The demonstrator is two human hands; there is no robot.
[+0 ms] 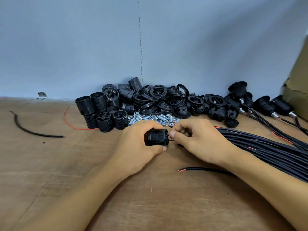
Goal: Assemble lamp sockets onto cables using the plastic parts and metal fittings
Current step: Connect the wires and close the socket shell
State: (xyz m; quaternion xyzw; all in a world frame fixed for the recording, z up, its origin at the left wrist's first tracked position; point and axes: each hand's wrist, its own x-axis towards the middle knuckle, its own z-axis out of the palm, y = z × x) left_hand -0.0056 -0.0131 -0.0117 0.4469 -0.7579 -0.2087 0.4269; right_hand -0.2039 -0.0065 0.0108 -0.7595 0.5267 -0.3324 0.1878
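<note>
- The left hand is gripping a black threaded socket body, fingers curled over its top and thumb pressing underneath, and is holding it on its side just above the middle of the wooden desk.
- The right hand is pinching thin wire ends between thumb and forefinger, right against the socket body's right end; I cannot tell whether the ends are already going inside.
- A bundle of black cables is running from under the right hand toward the desk's right edge, with red cores showing here and there.
- One loose cable is lying nearer the front edge, passing under the right forearm, its stripped tips pointing left.
- Along the back edge, against the blue wall, a heap of threaded socket bodies is sitting left of a pile of black rings.
- Small metal fittings are lying in a heap just in front of the rings, near both hands.
- Black dome caps are lying to the right of the rings.
- Finished sockets on cables are resting toward the back right corner, beside a cardboard box.
- A black cable scrap is curving across the desk near the left edge, well apart from the hands.
- A thin red wire is looping between that scrap and the socket bodies.
- A small metal bracket is sitting where the back edge meets the wall on the left.
</note>
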